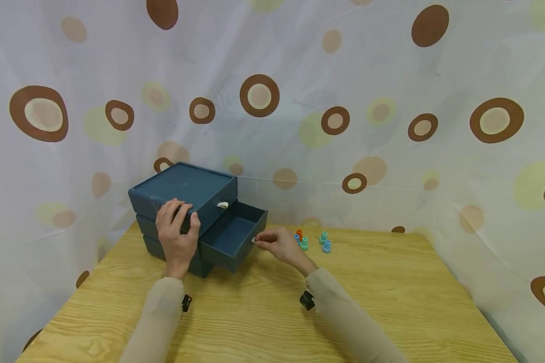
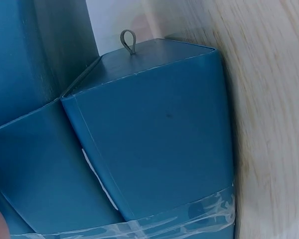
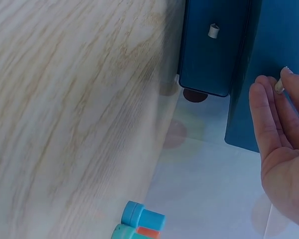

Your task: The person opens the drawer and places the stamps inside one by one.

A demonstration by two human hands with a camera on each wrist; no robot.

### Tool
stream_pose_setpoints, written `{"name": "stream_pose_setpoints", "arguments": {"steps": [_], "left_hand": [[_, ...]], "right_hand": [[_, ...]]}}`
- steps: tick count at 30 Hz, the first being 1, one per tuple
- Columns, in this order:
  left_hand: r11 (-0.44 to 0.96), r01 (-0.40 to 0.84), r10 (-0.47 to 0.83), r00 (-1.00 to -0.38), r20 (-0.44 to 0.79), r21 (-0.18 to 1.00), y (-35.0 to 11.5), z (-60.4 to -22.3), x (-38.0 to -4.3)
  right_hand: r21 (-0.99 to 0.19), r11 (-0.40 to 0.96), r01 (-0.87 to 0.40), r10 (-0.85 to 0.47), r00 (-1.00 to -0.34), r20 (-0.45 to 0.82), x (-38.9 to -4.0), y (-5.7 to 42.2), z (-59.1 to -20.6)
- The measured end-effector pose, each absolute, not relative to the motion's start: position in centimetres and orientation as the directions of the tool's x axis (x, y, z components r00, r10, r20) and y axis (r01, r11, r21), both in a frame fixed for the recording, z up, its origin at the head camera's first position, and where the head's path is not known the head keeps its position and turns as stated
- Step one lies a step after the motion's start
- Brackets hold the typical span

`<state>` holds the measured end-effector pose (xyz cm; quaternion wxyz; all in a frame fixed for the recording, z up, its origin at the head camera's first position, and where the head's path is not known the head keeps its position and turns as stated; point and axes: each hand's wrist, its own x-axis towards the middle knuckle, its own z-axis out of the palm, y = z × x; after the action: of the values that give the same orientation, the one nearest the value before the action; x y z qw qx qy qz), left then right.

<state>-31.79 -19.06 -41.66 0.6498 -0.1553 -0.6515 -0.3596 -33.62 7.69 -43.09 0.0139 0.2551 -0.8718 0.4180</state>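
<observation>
A dark blue three-tier drawer box [image 1: 186,184] stands on the table's left side, its middle drawer [image 1: 231,229] pulled out. Nothing shows inside that drawer. My left hand [image 1: 178,237] rests on the near top edge of the box, fingers on the lid and thumb by the side. With thumb and fingertips, my right hand [image 1: 279,245] pinches the small white pull tab [image 3: 279,86] on the open drawer's front. In the left wrist view, clear tape [image 2: 189,214] runs across the box's wall, and a loop tab [image 2: 128,42] sticks out from the bottom drawer.
Right of the drawer, several small pegs stand on the wooden table [image 1: 368,292]: an orange peg [image 1: 299,234], green pegs [image 1: 324,237] and blue pegs [image 1: 326,246]. A spotted curtain [image 1: 390,75] hangs behind. The top drawer carries its own white tab [image 1: 223,205].
</observation>
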Motion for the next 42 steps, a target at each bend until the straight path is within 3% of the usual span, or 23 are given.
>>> {"name": "stream_pose_setpoints", "arguments": {"steps": [28,42], "left_hand": [[0.700,0.662,-0.258,-0.115,0.959,0.268,-18.9,-41.7,-31.9],[0.692,0.670,-0.262,-0.112,0.958,0.268,-19.2,-41.5,-31.9]], "right_hand": [[-0.743,0.496,-0.450,-0.440,-0.868,0.232,-33.3,9.2,-43.4],[-0.818,0.380,-0.431,-0.455,-0.858,0.241,-33.7,9.3,-43.7]]}}
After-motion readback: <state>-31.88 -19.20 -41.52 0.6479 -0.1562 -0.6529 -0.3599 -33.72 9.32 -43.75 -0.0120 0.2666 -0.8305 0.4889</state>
